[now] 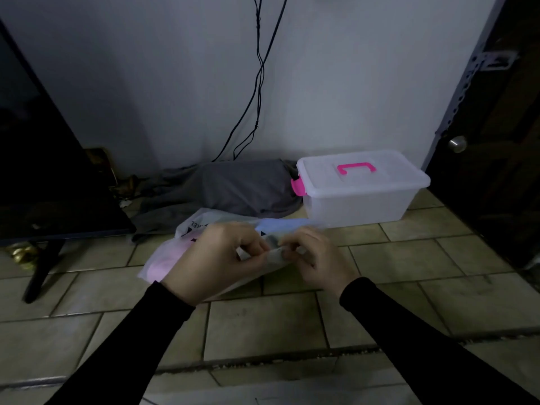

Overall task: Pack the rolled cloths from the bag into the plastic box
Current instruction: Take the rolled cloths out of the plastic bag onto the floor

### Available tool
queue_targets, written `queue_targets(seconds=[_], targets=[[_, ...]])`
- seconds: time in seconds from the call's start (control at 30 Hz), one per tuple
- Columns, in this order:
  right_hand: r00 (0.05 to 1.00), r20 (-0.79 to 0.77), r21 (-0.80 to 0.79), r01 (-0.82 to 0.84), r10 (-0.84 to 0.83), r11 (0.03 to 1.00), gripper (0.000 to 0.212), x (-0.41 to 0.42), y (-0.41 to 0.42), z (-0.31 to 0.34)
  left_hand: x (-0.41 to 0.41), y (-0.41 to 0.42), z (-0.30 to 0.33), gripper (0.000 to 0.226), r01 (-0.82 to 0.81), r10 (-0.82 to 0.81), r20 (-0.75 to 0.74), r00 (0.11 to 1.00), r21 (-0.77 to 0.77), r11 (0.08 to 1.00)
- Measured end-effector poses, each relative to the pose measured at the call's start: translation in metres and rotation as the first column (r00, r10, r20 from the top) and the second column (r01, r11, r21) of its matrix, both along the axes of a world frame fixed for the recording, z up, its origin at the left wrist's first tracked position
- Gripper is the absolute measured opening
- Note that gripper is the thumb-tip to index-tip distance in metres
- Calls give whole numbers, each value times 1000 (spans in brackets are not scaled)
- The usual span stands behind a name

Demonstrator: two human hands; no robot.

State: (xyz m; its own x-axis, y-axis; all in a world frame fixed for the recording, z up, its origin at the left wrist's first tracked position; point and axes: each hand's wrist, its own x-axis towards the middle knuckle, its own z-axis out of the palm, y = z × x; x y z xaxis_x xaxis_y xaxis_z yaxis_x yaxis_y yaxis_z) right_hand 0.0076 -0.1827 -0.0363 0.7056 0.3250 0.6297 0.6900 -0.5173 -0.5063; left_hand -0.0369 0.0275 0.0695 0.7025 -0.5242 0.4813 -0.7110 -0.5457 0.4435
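So closest to the camera you've got 2 black sleeves [140, 340] reaching forward over a tiled floor [263, 331], pretty dim lighting overall. Both hands meet in the middle over the bag. The left hand [213, 258] has its fingers curled in, grip pinching the near edge of the plastic bag [169, 252], and the right hand [315, 255] is doing the same thing just beside it, thumb and fingertips pinching the same bunched edge. So both grips are narrow and holding bag plastic, not a cloth.

The bag itself is translucent white with some dark print on it, lying on the floor and stretching away to the left of the hands. You can see something pink [162, 264] through the plastic on the left side, looks like cloth but I can't tell if it's rolled or how many there are.

Past the bag, up and to the right, sits the plastic box [359, 206], clear with a lid [365, 173] on it, a pink handle [356, 168] on top and a pink latch [298, 187] on its left end. It's apart from the bag.

Just left of the box there's a grey cloth heap [233, 185] against the wall. Far left is a dark TV screen [43, 171] on a stand, and black cables [257, 83] hang down the white wall. A dark door [502, 141] with a round knob is at far right.
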Motion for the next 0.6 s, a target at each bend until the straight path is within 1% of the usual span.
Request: queue_targets(seconds=[0.07,0.13,0.2,0.4,0.47,0.5,0.57,0.6], targets=[[999,32,26,5,-5,1000,9,-1,1,2,0,0,1,35,-2,2,-2,1000,-10,1000],[999,46,46,-1,-1,999,3,-1,-1,3,-1,-2,1,36,3,-3,0,1000,12,1000],[1000,28,40,-5,4,999,11,2,-7,4,-1,-4,1,36,21,-21,2,1000,41,999],[998,48,-100,33,-29,994,11,22,-28,-5,0,-4,2,27,71,-69,-27,997,50,996],[996,25,-133,90,-88,987,12,28,-41,-12,1,-2,3,24,78,-76,-44,996,37,996],[991,5,-153,131,-132,980,17,32,-48,-13,1,0,4,21,77,-76,-53,996,27,997],[977,5,-237,210,-215,948,25,39,-59,-15,3,3,5,15,70,-68,-74,995,28,997],[971,29,-291,235,-237,927,27,43,-63,-16,4,5,6,15,71,-67,-81,994,42,997]])
